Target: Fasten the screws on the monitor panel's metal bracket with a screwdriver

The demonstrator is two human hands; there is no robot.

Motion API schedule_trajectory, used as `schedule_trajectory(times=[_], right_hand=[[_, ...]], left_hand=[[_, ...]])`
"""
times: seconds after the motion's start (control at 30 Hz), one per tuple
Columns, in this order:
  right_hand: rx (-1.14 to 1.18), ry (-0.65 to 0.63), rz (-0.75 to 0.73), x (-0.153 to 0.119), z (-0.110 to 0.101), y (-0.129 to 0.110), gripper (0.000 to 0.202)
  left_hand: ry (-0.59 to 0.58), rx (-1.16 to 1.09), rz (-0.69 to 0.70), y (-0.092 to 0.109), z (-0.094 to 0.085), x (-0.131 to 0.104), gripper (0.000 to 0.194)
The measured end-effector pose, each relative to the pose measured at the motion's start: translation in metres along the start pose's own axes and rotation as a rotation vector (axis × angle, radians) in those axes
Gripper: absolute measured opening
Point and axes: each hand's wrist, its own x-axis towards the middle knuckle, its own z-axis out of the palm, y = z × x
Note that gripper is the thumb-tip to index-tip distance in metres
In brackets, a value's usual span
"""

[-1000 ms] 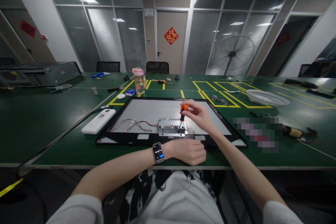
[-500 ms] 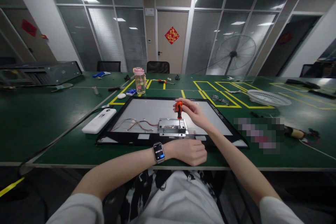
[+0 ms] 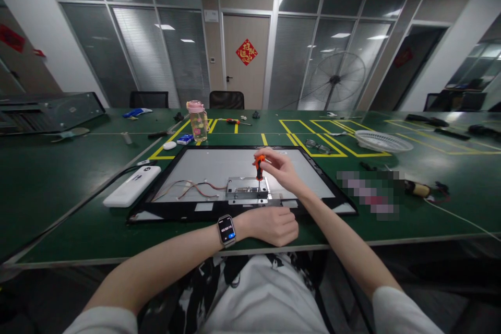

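Right hand (image 3: 281, 168) pinched round upright screwdriver (image 3: 259, 168), tip seemingly on bracket (image 3: 246, 190); left hand (image 3: 274, 225) curled, contents hidden

Left hand (image 3: 277, 226) lies curled; right hand (image 3: 282, 171) grips.

The screwdriver (image 3: 259, 168) is orange and black, the table (image 3: 58, 177) yellow-lined green.

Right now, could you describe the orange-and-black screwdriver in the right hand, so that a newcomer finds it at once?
On the green table lies a large, flat grey panel with a black frame. Over the silver metal bracket near its front edge, the right hand holds the orange-and-black screwdriver upright. A similar screwdriver, farther back, lies flat and unheld.
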Motion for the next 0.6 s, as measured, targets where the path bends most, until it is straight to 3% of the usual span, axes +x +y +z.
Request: schedule_trajectory(times=[0.3,0.43,0.5,0.6], right_hand=[[-0.059,0.051,-0.007,0.0,0.002,0.001,0.022],[-0.041,0.084,0.016,-0.004,0.001,0.0,0.03],[-0.02,0.113,0.035,-0.006,0.0,0.001,0.03],[-0.02,0.185,0.021,-0.007,-0.001,0.005,0.031]], left_hand=[[0.025,0.031,-0.015,0.002,0.004,-0.001,0.016],[0.127,0.195,-0.053,-0.013,-0.009,-0.004,0.016],[0.252,0.326,-0.172,-0.026,-0.02,-0.007,0.018],[0.363,0.429,-0.486,-0.047,-0.033,-0.012,0.03]])
